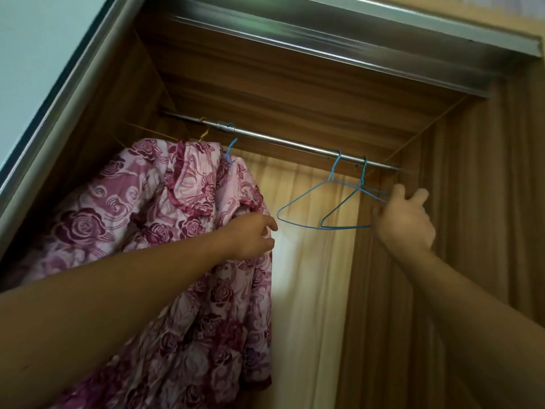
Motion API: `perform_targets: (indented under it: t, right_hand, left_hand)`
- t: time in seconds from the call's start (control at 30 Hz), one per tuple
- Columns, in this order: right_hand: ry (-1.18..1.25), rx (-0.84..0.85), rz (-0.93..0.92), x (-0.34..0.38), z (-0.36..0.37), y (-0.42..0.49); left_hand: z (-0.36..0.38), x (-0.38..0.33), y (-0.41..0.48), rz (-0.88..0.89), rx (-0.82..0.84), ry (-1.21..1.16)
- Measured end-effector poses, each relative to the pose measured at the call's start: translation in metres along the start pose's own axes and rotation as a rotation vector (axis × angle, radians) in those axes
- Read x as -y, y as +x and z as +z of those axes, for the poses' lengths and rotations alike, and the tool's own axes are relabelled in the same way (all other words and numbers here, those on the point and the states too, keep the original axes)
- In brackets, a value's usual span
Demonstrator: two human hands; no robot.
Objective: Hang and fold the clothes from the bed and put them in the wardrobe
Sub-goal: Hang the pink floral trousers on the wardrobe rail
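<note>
Fingers (pixel 420 196) of the right hand (pixel 404 219): curled tight round the right tips of the two empty hangers (pixel 309 227). Both thin blue wires caught in that one grip, it seems. Hooks up on the rail (pixel 280 140), above the hand and a bit to its left, so probably a lift up to get one free. Long bottom wires running sideways, from the right hand toward the pink rose dress (pixel 182 202). Right hand on them, left hand (pixel 250 234) near but apart. Left fingers loosely bent against the front edge of the dress, already hung by its blue hook (pixel 231 149) at the left end of the wardrobe (pixel 486 172). Pinching the cloth or only touching? Cannot tell. No bed in view.
</note>
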State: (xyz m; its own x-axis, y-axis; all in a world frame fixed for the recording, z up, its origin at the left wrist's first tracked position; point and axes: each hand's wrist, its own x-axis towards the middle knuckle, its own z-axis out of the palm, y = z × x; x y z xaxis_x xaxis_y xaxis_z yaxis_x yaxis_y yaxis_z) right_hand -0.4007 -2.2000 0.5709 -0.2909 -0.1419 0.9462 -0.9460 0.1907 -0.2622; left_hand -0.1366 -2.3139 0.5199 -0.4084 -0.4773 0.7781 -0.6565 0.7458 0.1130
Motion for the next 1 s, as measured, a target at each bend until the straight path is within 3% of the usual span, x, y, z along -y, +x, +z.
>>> perform_targets:
  t: [0.13, 0.4, 0.57, 0.83, 1.0]
  right_hand:
    - [-0.220, 0.124, -0.041, -0.005, 0.004, 0.007]
    - [0.054, 0.201, 0.026, 0.006, 0.012, 0.011]
    - [0.111, 0.011, 0.030, 0.010, 0.002, 0.019]
    - [0.157, -0.110, 0.019, 0.011, -0.005, 0.038]
    - [0.273, -0.289, -0.013, 0.001, -0.007, 0.040]
  left_hand:
    - [-0.002, 0.007, -0.002, -0.002, 0.005, 0.016]
    - [-0.007, 0.005, 0.002, -0.001, -0.021, 0.042]
    - [-0.011, 0.000, 0.006, -0.013, -0.033, 0.059]
    - [-0.012, -0.004, 0.007, -0.021, -0.037, 0.053]
    - [-0.013, 0.000, 0.007, -0.041, -0.060, 0.014]
